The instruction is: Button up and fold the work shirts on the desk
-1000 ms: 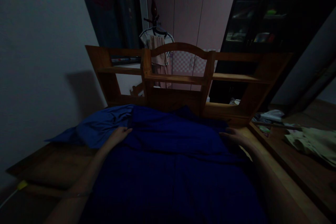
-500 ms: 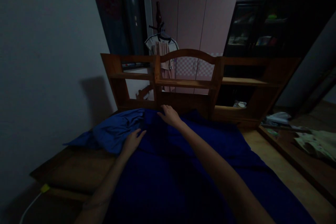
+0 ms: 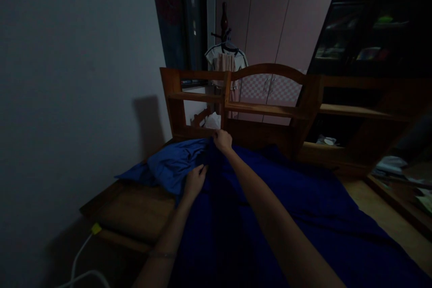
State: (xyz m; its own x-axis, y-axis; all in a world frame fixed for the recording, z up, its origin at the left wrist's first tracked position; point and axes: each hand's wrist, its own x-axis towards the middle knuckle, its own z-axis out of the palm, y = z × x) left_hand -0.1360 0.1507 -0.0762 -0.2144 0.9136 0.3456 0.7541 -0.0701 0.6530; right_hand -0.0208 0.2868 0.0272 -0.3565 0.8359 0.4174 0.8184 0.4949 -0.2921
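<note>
A dark blue bed sheet (image 3: 270, 216) covers most of the wooden bed, with a bunched, lighter blue part (image 3: 172, 162) at the far left. My right hand (image 3: 222, 140) is closed on the sheet near the headboard, and the cloth rises a little under its fingers. Closer to me, my left hand (image 3: 195, 180) has its fingers pinched on the cloth beside the lighter bunched part. Its fingertips are partly hidden in the dim light.
Beyond the sheet stands a wooden headboard (image 3: 266, 109) with open shelves. A bare wooden part of the bed (image 3: 135, 211) shows at left, near a white cable with a yellow end (image 3: 96, 228). The wall (image 3: 84, 76) runs along the left side.
Both hands have gone from spread fingers to closed on the sheet. The right hand has pulled the cloth up slightly near the headboard. The view has turned left.
</note>
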